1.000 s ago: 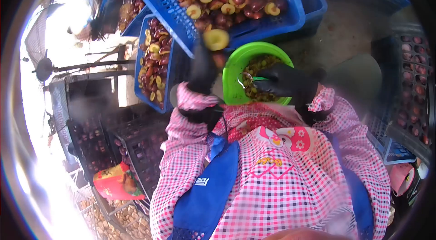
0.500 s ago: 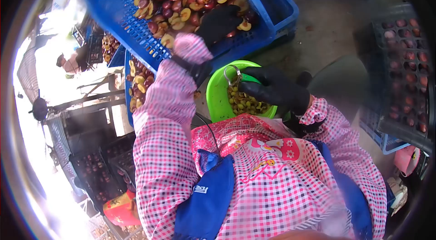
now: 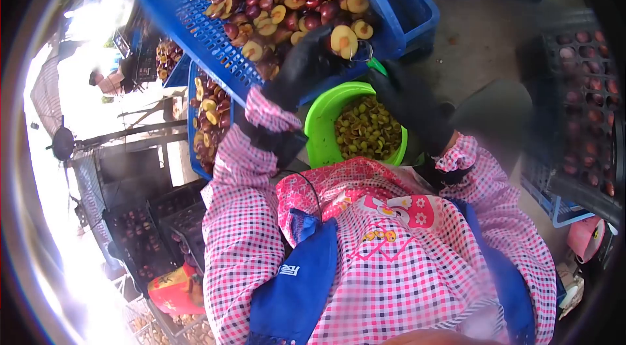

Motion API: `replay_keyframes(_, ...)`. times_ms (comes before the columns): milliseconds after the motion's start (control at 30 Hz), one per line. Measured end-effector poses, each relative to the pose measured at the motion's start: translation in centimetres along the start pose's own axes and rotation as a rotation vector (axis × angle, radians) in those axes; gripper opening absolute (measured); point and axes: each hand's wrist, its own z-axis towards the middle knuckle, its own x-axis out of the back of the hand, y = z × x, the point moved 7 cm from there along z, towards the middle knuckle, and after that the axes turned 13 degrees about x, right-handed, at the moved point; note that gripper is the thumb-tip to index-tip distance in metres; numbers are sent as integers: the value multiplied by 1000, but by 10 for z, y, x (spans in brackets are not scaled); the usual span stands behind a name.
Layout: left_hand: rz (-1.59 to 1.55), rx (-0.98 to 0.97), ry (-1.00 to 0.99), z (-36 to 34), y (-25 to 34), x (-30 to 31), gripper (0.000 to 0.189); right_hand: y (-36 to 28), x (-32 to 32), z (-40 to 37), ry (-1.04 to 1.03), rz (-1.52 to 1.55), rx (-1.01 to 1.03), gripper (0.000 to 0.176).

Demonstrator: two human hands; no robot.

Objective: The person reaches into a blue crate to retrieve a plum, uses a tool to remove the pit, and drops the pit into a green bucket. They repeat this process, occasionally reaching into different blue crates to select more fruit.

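Observation:
My left hand (image 3: 303, 66), in a black glove, is closed on a halved plum (image 3: 343, 42) with its yellow cut face turned up. Also black-gloved, my right hand (image 3: 412, 102) grips a green-handled pitting tool (image 3: 377, 66). Its metal loop is right at the edge of the plum half. Just beyond the hands, a tilted blue crate (image 3: 189, 15) holds many halved red plums (image 3: 267, 2). Under my hands stands a bright green bucket (image 3: 319, 124) with small greenish-brown pit pieces (image 3: 368, 130) in it.
More halved plums fill a second blue crate (image 3: 193, 107) at left. Black trays with plums (image 3: 590, 84) are stacked at right. Dark crates (image 3: 134, 224) and a red bag (image 3: 173, 289) lie lower left. In the left background is another person (image 3: 109, 81).
My left hand has come back from inside the crate with a plum half. The right hand has turned the tool's loop up and away from the bucket to the plum half.

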Motion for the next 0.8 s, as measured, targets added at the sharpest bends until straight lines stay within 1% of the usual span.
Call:
replay_keyframes(67, -600, 364, 52, -18, -30, -6, 18, 0, -5, -1, -13, 13, 34, 25)
replay_keyframes(100, -755, 544, 187, -26, -46, -15, 33, -2, -8, -2, -15, 21, 67, 25)
replay_keyframes(133, -759, 546, 193, -33, -46, -17, 33, -4, -9, -3, -22, 23, 67, 25)
replay_keyframes(200, -1115, 455, 93, -38, -40, -25, 42, -4, -14, -4, -90, 92, -18, 28)
replay_keyframes(233, -1070, 476, 130, -41, -44, -28, 48, -7, -15, -5, -94, 93, -17, 28)
replay_keyframes(267, -1072, 476, 132, -42, -46, -33, 48, -9, -17, -6, -110, 97, -27, 29)
replay_keyframes(333, -959, 536, 309, -47, -54, -34, 53, -10, -20, -7, -128, 100, -37, 30)
replay_keyframes(367, -920, 551, 351, -46, -53, -35, 59, -11, -20, -8, -127, 64, -14, 30)
replay_keyframes(467, -909, 572, 321, -49, -54, -37, 60, -8, -24, -8, -145, 42, 9, 31)
replay_keyframes(533, -910, 565, 343, -49, -54, -38, 62, -8, -23, -7, -162, 55, 9, 31)
replay_keyframes(600, -910, 559, 365, -49, -58, -37, 63, -7, -30, -9, -334, 145, -106, 34)
replay_keyframes(633, -879, 557, 352, -49, -63, -38, 64, -5, -31, -10, -334, 146, -111, 34)
replay_keyframes(700, -849, 554, 337, -47, -63, -40, 65, -6, -33, -9, -311, 281, -76, 39)
replay_keyframes(733, -780, 516, 354, -44, -59, -38, 67, -6, -28, -9, -307, 281, -79, 39)
replay_keyframes(767, -711, 476, 371, -41, -54, -36, 68, -5, -31, -15, -412, 535, -327, 40)
replay_keyframes(800, -711, 476, 368, -38, -52, -38, 68, -7, -38, -27, -512, 789, -577, 43)
